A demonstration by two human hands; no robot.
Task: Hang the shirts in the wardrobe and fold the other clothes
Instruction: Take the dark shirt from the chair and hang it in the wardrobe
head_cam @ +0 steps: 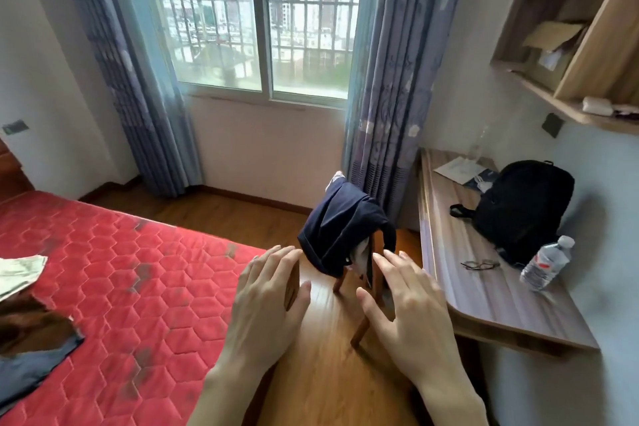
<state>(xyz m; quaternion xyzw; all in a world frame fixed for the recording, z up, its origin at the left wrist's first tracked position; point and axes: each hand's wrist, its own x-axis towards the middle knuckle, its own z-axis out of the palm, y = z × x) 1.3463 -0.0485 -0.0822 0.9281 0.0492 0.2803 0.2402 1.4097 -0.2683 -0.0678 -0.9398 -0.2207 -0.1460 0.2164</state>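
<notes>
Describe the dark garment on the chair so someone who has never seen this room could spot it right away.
Start at the barred window and drop to the wooden floor before the desk. A wooden chair stands there with the navy garment draped over it. Unlike the clothes lying flat on the red mattress, it hangs off the floor.

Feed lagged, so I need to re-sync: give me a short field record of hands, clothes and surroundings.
left hand: open, fingers straight, holding nothing
right hand: open, fingers spread, holding nothing
navy garment: draped over wooden chair ahead of both hands
bed: red quilted mattress, crumpled clothes at its left edge
desk: black backpack, water bottle, glasses
</notes>
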